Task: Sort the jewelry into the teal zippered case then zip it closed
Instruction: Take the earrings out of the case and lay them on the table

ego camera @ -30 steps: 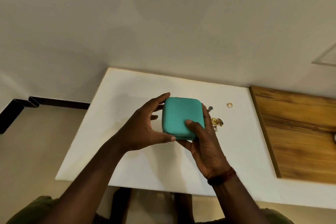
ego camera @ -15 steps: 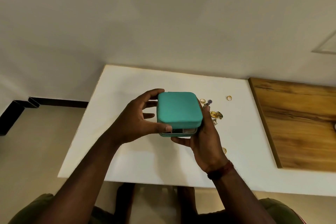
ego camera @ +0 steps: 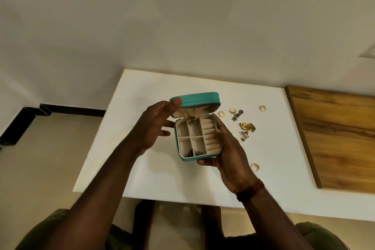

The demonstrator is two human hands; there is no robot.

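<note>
open case (ego camera: 196,140) above the table (ego camera: 142,91), loose jewelry (ego camera: 246,127) on table right of it, wooden board (ego camera: 334,138) farther right

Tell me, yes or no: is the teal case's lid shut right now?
No, the left hand holds the lid of the teal case raised, showing the cream compartments inside.
</note>
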